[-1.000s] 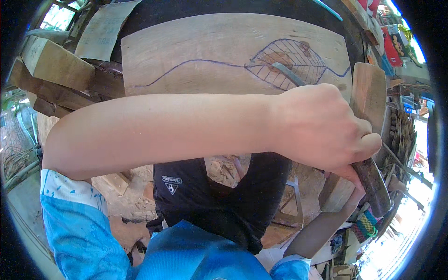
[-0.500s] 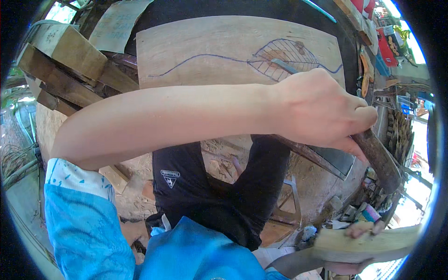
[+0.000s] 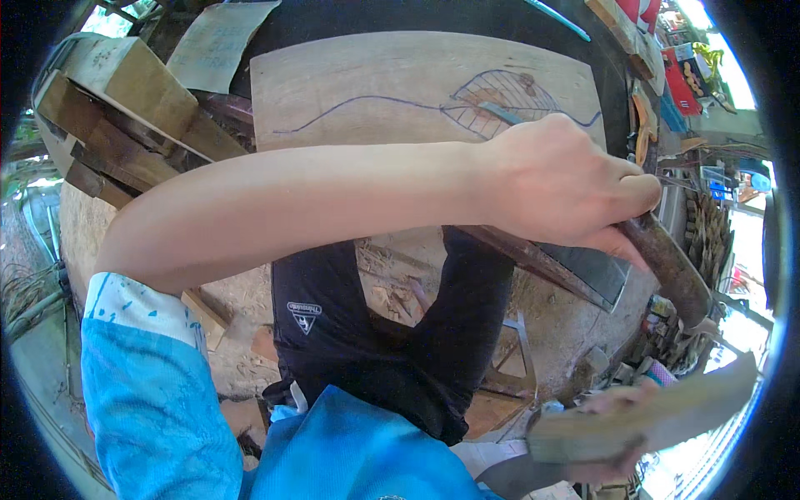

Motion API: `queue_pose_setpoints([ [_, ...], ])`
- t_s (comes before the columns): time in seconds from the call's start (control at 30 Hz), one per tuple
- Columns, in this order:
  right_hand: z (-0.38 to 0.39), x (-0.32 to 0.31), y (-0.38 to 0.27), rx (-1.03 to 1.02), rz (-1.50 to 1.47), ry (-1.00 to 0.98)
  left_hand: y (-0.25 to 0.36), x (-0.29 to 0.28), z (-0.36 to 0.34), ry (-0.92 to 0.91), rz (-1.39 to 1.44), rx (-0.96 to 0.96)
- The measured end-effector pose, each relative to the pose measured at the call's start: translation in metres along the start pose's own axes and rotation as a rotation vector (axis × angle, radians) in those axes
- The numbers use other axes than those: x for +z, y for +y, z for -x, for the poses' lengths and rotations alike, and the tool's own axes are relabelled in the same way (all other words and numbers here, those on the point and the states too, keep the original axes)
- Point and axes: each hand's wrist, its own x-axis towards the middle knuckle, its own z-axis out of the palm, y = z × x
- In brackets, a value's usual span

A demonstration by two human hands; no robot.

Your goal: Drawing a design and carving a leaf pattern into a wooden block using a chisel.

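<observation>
My left forearm reaches across to the right. The closed left hand (image 3: pixel 567 187) grips a chisel by its thick dark handle (image 3: pixel 671 267). Its metal blade (image 3: pixel 500 113) shows beyond the knuckles, over a leaf outline drawn in blue on a pale wooden board (image 3: pixel 350 62). Whether the tip touches the wood I cannot tell. A wavy blue line runs left from the leaf. Low at the right, my right hand (image 3: pixel 621 398) has its fingers wrapped around a thick pale piece of wood (image 3: pixel 675 417), blurred by motion. It is well apart from the chisel handle.
Stacked wooden blocks (image 3: pixel 133 100) stand at the left of the board, beside a sheet of paper (image 3: pixel 217 46). A light blue pen-like stick (image 3: pixel 558 18) lies beyond the board. Wood scraps and shavings (image 3: pixel 400 275) cover the floor around my legs.
The piece of wood in my right hand has swung, its outer end rising and its inner end shifting left and down. My left hand keeps its grip on the chisel; the view has shifted slightly.
</observation>
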Motion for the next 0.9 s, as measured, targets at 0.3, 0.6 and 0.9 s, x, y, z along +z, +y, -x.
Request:
queue_pose_setpoints([
  [0.3,0.001,-0.003,0.006,-0.016,-0.472,0.242,-0.002,0.0,-0.001,0.018,-0.065,-0.037],
  [0.6,-0.008,-0.047,0.035,0.002,-0.293,0.134,-0.004,0.003,-0.001,0.023,-0.093,-0.063],
  [0.9,-0.048,-0.061,0.045,0.116,-0.44,-0.225,-0.008,0.014,-0.008,-0.094,-0.14,-0.119],
])
